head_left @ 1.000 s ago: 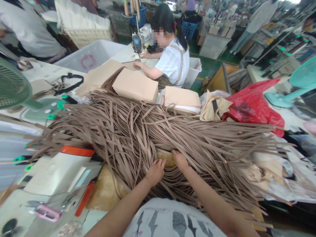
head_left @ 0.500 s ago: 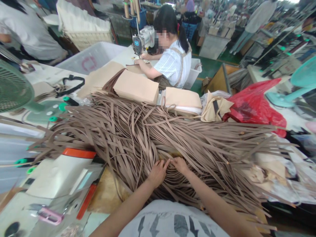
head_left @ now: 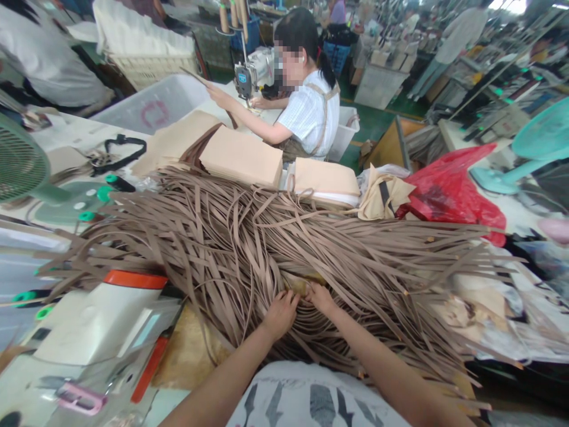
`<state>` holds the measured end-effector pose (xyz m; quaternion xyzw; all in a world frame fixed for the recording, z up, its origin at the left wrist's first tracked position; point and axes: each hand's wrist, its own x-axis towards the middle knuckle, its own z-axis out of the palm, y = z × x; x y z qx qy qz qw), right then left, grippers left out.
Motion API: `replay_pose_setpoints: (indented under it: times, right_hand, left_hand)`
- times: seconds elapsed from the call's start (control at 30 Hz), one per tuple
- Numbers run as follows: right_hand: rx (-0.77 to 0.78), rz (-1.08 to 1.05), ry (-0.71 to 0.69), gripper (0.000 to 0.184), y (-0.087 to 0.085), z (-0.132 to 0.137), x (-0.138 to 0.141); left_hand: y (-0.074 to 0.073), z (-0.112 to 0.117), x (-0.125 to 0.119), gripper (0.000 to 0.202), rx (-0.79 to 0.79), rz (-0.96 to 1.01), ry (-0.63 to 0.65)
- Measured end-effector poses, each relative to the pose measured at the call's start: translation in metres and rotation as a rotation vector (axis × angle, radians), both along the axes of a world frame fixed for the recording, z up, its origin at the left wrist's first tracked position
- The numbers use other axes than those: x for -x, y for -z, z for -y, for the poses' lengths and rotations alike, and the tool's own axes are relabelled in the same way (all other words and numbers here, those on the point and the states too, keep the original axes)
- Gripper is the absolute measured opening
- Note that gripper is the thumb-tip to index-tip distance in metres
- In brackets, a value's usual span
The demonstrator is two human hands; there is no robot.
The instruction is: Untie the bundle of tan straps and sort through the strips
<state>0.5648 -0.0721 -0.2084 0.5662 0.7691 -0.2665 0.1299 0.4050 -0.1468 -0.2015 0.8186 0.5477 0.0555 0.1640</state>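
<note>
A large heap of long, flat brown strips point(head_left: 249, 219) spreads across the work table in front of me. At its near middle, my left hand point(head_left: 283, 312) is closed, its fingers curled over strips and its thumb hidden. Just to its right, my right hand point(head_left: 322, 298) is closed too, the fingertips pinched at the edge of the bent strips. A narrow gap separates the hands, where a yellowish-brown surface point(head_left: 306, 283) shows. Below them, curved strips run side by side close to my body. How many strips each hand holds cannot be made out.
Left lie a white machine point(head_left: 84, 332) with orange trim and pink-handled snips point(head_left: 80, 396). Behind the heap are stacked beige panels point(head_left: 240, 155), a red plastic bag point(head_left: 453, 193) and a co-worker point(head_left: 317, 112) at a sewing machine point(head_left: 255, 74). Fans point(head_left: 22, 160) stand at both sides.
My hands have drawn slightly apart, so a gap now shows between the fingertips. The co-worker's arm has lifted a brown piece to the left. The view has shifted slightly.
</note>
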Motion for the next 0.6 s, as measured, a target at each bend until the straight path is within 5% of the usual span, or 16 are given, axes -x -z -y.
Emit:
replay_pose_setpoints:
  times: [0.13,0.37,0.6]
  right_hand:
    - [-0.182,0.061,-0.071,0.029,-0.001,-0.013,0.004]
    - [-0.347,0.077,-0.264,0.037,0.017,-0.021,-0.001]
    - [-0.358,0.121,-0.299,0.043,0.019,-0.021,-0.006]
  left_hand:
    - [0.005,0.001,-0.001,0.015,-0.023,-0.010,0.017]
    - [0.015,0.000,-0.001,0.027,-0.078,-0.021,0.101]
    - [0.011,0.004,0.000,0.016,-0.098,-0.014,0.023]
